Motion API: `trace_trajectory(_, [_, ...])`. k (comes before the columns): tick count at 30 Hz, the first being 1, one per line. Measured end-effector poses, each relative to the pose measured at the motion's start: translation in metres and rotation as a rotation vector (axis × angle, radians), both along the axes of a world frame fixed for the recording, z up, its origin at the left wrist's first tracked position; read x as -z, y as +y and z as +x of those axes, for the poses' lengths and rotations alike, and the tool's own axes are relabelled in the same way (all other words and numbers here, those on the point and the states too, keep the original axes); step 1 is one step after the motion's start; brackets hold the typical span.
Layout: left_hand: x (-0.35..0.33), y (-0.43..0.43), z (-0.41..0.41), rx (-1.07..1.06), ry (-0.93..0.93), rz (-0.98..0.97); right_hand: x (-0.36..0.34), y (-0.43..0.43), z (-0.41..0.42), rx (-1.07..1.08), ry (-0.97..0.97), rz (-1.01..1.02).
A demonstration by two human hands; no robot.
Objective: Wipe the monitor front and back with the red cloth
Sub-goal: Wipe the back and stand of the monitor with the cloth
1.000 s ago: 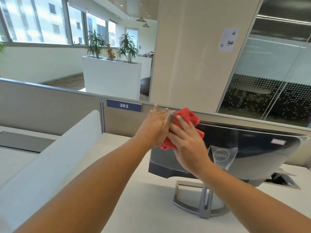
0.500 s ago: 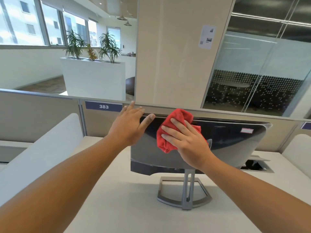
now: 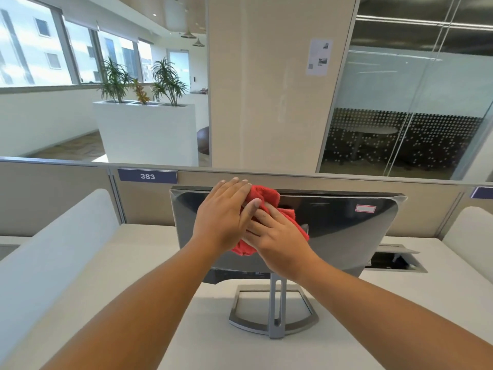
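Note:
The monitor point(image 3: 346, 233) stands on the white desk with its glossy dark back toward me, on a grey metal stand point(image 3: 274, 311). A bunched red cloth point(image 3: 266, 198) lies against the upper middle of that back. My right hand point(image 3: 277, 244) presses the cloth flat onto the panel with straight fingers. My left hand point(image 3: 224, 217) lies over the cloth's left part and the monitor's top, its thumb touching my right hand's fingers. The screen side is hidden from me.
A beige partition with a "383" plate point(image 3: 147, 176) runs just behind the monitor. A white curved divider point(image 3: 53, 252) stands at the left and another point(image 3: 469, 231) at the right. An open cable hatch point(image 3: 394, 261) sits in the desk point(image 3: 186, 329) at the right.
My left hand has moved right from the monitor's left top edge onto the cloth beside my right hand. The cloth stays on the monitor's back. My view shifted, bringing the monitor to the centre.

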State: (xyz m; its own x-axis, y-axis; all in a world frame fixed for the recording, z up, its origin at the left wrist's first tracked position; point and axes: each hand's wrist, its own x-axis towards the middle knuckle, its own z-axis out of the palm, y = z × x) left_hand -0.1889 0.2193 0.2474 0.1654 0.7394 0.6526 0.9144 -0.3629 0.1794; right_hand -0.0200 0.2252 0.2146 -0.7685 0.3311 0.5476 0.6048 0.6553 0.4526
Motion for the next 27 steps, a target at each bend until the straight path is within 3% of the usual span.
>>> trace_trajectory(2, [0.001, 0.002, -0.002, 0.025, 0.001, 0.02, 0.007, 0.002, 0.024, 0.02, -0.026, -0.027])
trace_trajectory(7, [-0.003, -0.002, 0.012, 0.038, -0.086, -0.059, 0.028, -0.001, 0.084, 0.121, 0.162, -0.117])
trace_trajectory(12, [-0.006, -0.004, 0.006, 0.047, -0.145, -0.051, 0.02, 0.001, 0.039, 0.08, 0.254, -0.127])
trace_trajectory(20, [-0.008, 0.0, -0.008, 0.056, -0.154, -0.098, 0.014, 0.006, -0.042, -0.11, -0.161, -0.133])
trace_trajectory(24, [-0.003, 0.0, -0.007, 0.079, -0.129, -0.095, 0.012, 0.012, -0.007, -0.076, -0.199, -0.112])
trace_trajectory(27, [-0.003, 0.002, -0.009, 0.112, -0.182, -0.068, 0.012, 0.015, 0.034, -0.033, -0.094, -0.107])
